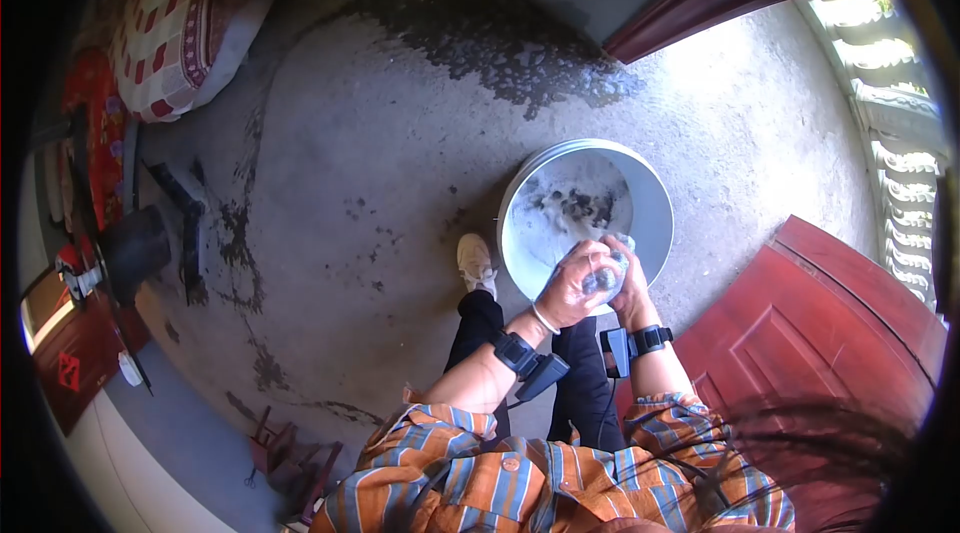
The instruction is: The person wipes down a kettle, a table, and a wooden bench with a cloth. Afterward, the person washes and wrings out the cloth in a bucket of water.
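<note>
Both hands are close together above the near rim of a large pale bucket (655,223). My left hand (632,293) and my right hand (575,285) have their fingers wrapped round a wet, greyish bunched cloth (603,280), parts of which show between the fingers. Inside the bucket lie white suds and dark, wet material (575,205) that I cannot make out. Each wrist carries a black strap with a small device, and a pale bangle circles my right wrist.
Wet patches (510,53) darken the concrete floor. A red panelled door (790,333) is at the lower right, a white balustrade (905,193) at the far right. A checked cloth (165,43) covers something at the upper left. A small wooden stool (290,458) stands at the lower left.
</note>
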Action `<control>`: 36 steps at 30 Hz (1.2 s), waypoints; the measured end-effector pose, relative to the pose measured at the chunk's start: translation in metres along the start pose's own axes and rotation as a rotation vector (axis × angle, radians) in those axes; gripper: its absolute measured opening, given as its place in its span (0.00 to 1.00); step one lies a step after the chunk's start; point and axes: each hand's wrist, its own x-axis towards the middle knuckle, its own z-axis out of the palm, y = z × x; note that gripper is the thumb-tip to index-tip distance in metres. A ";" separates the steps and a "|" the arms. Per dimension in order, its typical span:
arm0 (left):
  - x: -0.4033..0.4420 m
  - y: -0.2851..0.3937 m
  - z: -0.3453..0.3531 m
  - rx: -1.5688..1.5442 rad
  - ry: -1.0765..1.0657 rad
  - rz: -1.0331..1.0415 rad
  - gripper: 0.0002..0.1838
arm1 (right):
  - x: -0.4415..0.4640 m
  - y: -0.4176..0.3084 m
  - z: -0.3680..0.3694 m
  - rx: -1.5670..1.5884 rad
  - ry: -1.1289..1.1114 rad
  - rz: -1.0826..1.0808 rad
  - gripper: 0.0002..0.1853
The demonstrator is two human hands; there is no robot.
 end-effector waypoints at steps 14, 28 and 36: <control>-0.020 -0.056 -0.047 -0.111 0.070 -0.314 0.42 | -0.047 -0.023 0.017 -0.856 -0.240 -0.775 0.11; 0.010 0.021 -0.002 -0.608 0.329 -0.245 0.20 | -0.083 -0.004 0.042 -0.568 -0.146 -1.122 0.09; 0.012 0.053 -0.002 0.434 0.219 0.291 0.08 | -0.044 0.016 0.030 -0.035 -0.105 -0.425 0.08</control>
